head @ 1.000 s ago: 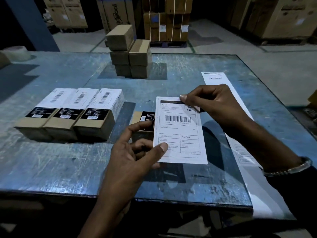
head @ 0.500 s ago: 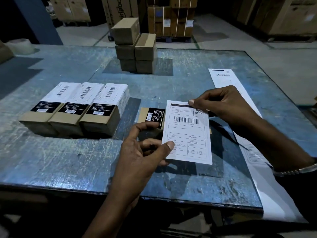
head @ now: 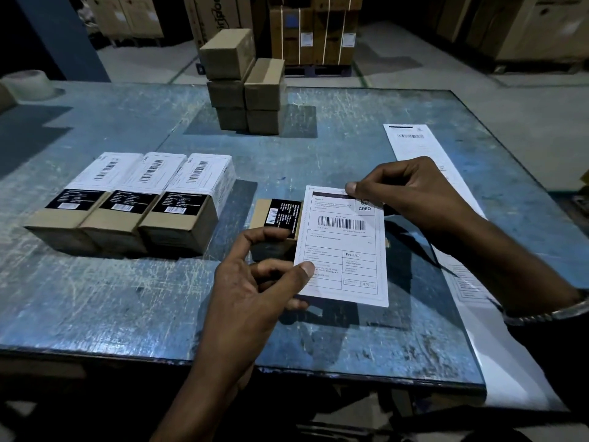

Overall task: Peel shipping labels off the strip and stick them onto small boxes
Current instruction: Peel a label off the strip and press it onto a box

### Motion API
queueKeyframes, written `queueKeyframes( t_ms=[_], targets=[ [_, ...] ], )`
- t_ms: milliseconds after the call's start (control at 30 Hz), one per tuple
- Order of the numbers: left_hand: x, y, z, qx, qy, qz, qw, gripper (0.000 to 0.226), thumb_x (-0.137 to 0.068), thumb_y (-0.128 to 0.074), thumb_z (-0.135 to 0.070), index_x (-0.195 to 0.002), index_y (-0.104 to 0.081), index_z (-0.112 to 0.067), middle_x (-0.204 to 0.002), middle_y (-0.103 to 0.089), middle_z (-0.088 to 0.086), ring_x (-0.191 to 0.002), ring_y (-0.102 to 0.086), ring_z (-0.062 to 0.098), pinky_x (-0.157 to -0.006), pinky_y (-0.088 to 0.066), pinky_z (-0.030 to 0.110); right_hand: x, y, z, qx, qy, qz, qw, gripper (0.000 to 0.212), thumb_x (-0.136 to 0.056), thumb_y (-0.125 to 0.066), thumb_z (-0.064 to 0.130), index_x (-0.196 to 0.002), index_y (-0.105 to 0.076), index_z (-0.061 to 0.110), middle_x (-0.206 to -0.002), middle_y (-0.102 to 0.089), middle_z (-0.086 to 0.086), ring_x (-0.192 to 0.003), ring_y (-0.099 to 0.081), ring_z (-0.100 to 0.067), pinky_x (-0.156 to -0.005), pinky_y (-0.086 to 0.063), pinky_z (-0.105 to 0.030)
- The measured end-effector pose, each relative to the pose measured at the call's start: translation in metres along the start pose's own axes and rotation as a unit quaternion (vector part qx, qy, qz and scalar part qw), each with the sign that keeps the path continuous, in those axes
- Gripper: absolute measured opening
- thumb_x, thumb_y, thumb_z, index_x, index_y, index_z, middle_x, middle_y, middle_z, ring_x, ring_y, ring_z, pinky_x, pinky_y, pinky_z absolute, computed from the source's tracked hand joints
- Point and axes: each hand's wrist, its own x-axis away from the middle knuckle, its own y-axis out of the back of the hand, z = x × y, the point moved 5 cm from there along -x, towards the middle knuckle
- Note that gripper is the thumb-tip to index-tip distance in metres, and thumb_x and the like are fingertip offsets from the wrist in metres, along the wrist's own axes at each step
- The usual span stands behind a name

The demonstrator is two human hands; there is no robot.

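I see the label (head: 342, 247) held over the small box (head: 275, 229) on the worktop (head: 127, 298): left hand (head: 255, 298) pinches its lower edge, right hand (head: 411, 193) its top (both grips closed on paper).

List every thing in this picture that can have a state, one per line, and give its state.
Shipping label: peeled, held over the box, not yet pressed flat.
Box under the label: unlabelled, on the table.
Three boxes in a row: labelled.
Stacked boxes: no shipping labels visible.
Label strip: lying flat.
Left hand: pinches label's lower edge.
Right hand: pinches label's top edge.
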Motion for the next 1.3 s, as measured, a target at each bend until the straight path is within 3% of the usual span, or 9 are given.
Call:
queueKeyframes(
  t_ms=[367,500,633,800,1300],
  targets=[
    [0.0003,0.0002,-0.0003,0.0,0.001,-0.004,1.0,0.051,-0.074,-0.081,-0.017,-0.121,-0.061,-0.016,-0.084,-0.08,0.016,-0.075,-0.077,0.022,-0.056,-0.061,0.028,0.0006,-0.0009,-0.0005,0.008,-0.006,0.004,1.0,0.018,-0.092,-0.084,0.02,-0.088,-0.083,0.002,-0.081,-0.081,-0.008,-0.074,-0.074,-0.011,-0.069,-0.055,-0.017],
    [-0.0006,0.0002,0.0003,-0.001,0.003,-0.004,1.0,0.044,-0.082,-0.08,-0.006,-0.121,-0.061,-0.015,-0.083,-0.08,0.015,-0.076,-0.077,0.021,-0.056,-0.062,0.029,0.0007,-0.0006,-0.0004,0.013,-0.009,0.001,1.0,0.019,-0.092,-0.084,0.022,-0.089,-0.083,0.004,-0.082,-0.081,-0.008,-0.075,-0.075,-0.012,-0.069,-0.056,-0.018],
    [0.0001,0.0001,-0.0022,-0.008,-0.001,-0.008,1.0,0.048,-0.077,-0.081,-0.013,-0.121,-0.062,-0.014,-0.083,-0.081,0.011,-0.076,-0.078,0.018,-0.057,-0.063,0.029,0.0014,-0.0026,0.0004,0.016,-0.006,0.001,1.0,0.02,-0.092,-0.084,0.023,-0.089,-0.083,0.004,-0.082,-0.081,-0.008,-0.075,-0.075,-0.013,-0.07,-0.056,-0.02],
    [-0.0002,0.0003,-0.0007,-0.011,0.002,-0.006,1.0,0.04,-0.087,-0.078,0.001,-0.12,-0.061,-0.013,-0.08,-0.08,0.01,-0.073,-0.077,0.016,-0.056,-0.062,0.029,0.0019,-0.0025,0.0013,0.015,-0.012,-0.001,1.0,0.021,-0.092,-0.084,0.024,-0.091,-0.083,0.003,-0.085,-0.082,-0.008,-0.08,-0.078,-0.019,-0.074,-0.058,-0.023],
    [0.0018,-0.0004,-0.0006,-0.025,-0.002,-0.013,1.0,0.052,-0.072,-0.081,-0.02,-0.12,-0.061,-0.016,-0.085,-0.081,0.014,-0.078,-0.079,0.023,-0.057,-0.063,0.031,0.0041,-0.0046,0.0025,0.017,-0.017,0.002,1.0,0.02,-0.092,-0.084,0.026,-0.089,-0.084,0.006,-0.084,-0.082,-0.008,-0.082,-0.078,-0.022,-0.077,-0.056,-0.03]
  ],
)
